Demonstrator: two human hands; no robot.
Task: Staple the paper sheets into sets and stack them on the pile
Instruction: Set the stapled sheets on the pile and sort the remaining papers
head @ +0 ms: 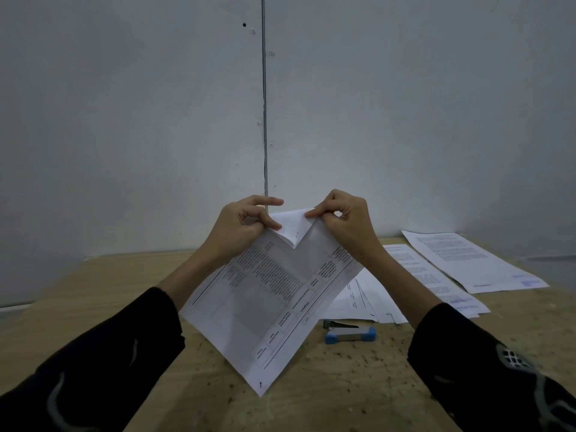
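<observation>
I hold a set of printed paper sheets (268,300) up in the air above the table, turned like a diamond with one corner pointing down. My left hand (241,227) pinches the upper left edge. My right hand (341,221) pinches the upper right edge, and the top corner is folded over between my two hands. A small dark mark sits near the bottom corner. A blue and grey stapler (349,333) lies on the table, to the right of the sheets and below my right forearm.
Loose printed sheets (367,302) lie fanned on the wooden table (103,291) behind the stapler. Two more paper piles (473,263) lie at the far right. A grey wall (156,120) stands right behind the table.
</observation>
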